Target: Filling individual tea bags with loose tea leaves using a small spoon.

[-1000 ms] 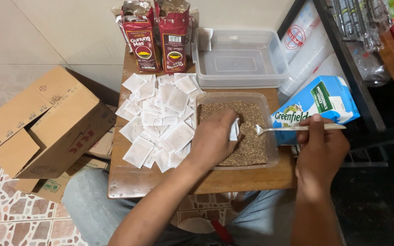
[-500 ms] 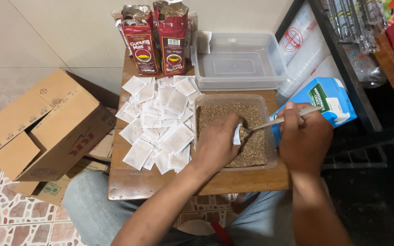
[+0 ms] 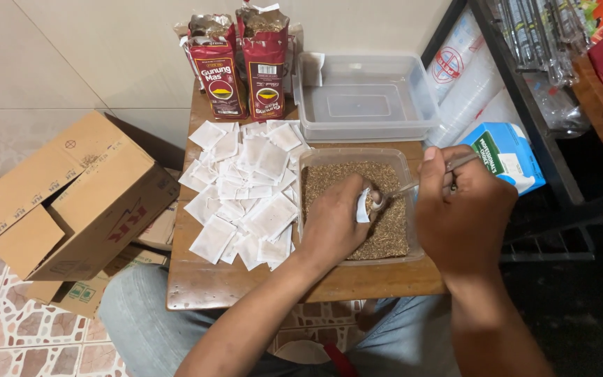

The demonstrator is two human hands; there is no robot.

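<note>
My left hand point(image 3: 333, 223) holds a small white paper sachet point(image 3: 362, 207) over a clear plastic tub point(image 3: 306, 166) filled with brown loose tea point(image 3: 392, 234). My right hand point(image 3: 463, 206) grips a metal spoon point(image 3: 413, 186) whose bowl rests at the mouth of the sachet. A heap of several flat white sachets point(image 3: 246, 188) lies on the small wooden table point(image 3: 204, 286) just left of the tub.
Two red tea bags point(image 3: 246, 70) stand at the table's back edge beside an empty clear tub point(image 3: 364, 101). A blue and white carton point(image 3: 507, 155) sits to the right, by a dark metal rack point(image 3: 525, 84). A cardboard box point(image 3: 71, 202) stands on the tiled floor at left.
My right hand has moved left from over the carton toward my left hand, bringing the spoon to the sachet. The left hand has stayed over the tub.
</note>
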